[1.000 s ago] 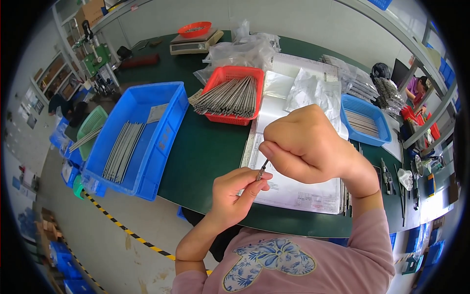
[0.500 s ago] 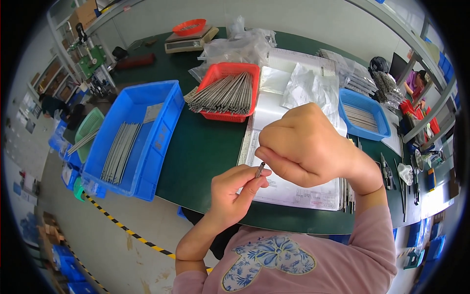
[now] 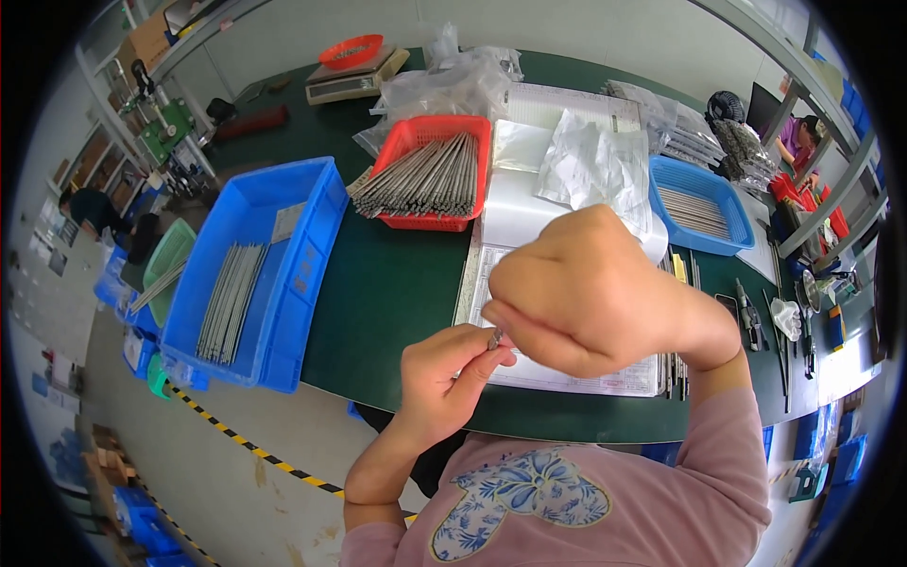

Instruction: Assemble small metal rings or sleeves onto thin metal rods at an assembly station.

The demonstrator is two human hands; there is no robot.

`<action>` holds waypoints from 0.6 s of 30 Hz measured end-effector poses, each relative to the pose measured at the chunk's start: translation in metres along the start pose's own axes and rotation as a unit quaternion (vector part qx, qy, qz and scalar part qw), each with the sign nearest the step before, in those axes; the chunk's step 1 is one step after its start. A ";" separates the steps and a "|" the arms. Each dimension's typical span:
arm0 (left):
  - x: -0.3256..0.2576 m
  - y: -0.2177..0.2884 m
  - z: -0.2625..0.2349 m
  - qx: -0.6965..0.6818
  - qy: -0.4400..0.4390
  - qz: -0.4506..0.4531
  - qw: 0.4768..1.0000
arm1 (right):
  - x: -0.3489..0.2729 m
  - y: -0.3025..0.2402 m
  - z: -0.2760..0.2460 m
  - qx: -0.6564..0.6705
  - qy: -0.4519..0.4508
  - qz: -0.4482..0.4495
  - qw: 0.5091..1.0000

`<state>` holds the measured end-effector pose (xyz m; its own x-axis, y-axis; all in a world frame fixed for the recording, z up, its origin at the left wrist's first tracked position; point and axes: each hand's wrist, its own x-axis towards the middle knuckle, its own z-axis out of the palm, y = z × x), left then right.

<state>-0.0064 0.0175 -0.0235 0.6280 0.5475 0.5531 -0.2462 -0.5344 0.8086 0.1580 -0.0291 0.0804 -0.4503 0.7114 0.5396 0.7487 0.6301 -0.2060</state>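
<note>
My left hand (image 3: 444, 378) pinches a thin metal rod (image 3: 495, 340) between thumb and fingers; only its short grey end shows above the thumb. Curled tight, my right hand (image 3: 586, 293) has its thumb right at that rod end, touching it or nearly so. Whatever the right fingers hold is hidden behind the back of the hand. Both hands are over the printed drawing sheets (image 3: 605, 376) near the table's front edge. Beyond them stands a red basket (image 3: 402, 146) heaped with metal rods (image 3: 430, 180).
At left is a large blue bin (image 3: 307, 274) with rods (image 3: 230, 298); at right, a smaller blue basket (image 3: 744, 227) of rods. Plastic bags (image 3: 449, 90) and a scale (image 3: 354, 83) stand at the back. Calipers (image 3: 808, 345) lie on the right. Another person (image 3: 800, 142) sits far right.
My right hand has moved slightly left and down over the rod end, so less of the rod shows now. The left hand keeps its pinch, almost in place.
</note>
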 end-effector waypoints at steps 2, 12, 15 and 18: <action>-0.006 -0.001 -0.007 -0.007 -0.002 0.019 1.000 | 0.006 -0.004 0.009 0.001 0.005 -0.014 1.000; -0.010 -0.006 -0.007 0.111 0.060 0.021 0.992 | -0.004 -0.003 0.009 0.055 0.185 -0.062 0.979; -0.004 -0.002 0.006 0.031 0.090 -0.047 0.994 | -0.032 -0.001 -0.008 0.152 0.359 -0.003 0.921; -0.002 0.004 0.006 0.010 0.084 -0.059 0.995 | -0.079 0.010 0.025 0.129 0.372 0.129 0.910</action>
<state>-0.0043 0.0108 -0.0222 0.5192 0.7057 0.4821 -0.1621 -0.4725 0.8663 0.1890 -0.0716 0.0156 0.2497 0.4995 0.8295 0.6011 0.5917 -0.5372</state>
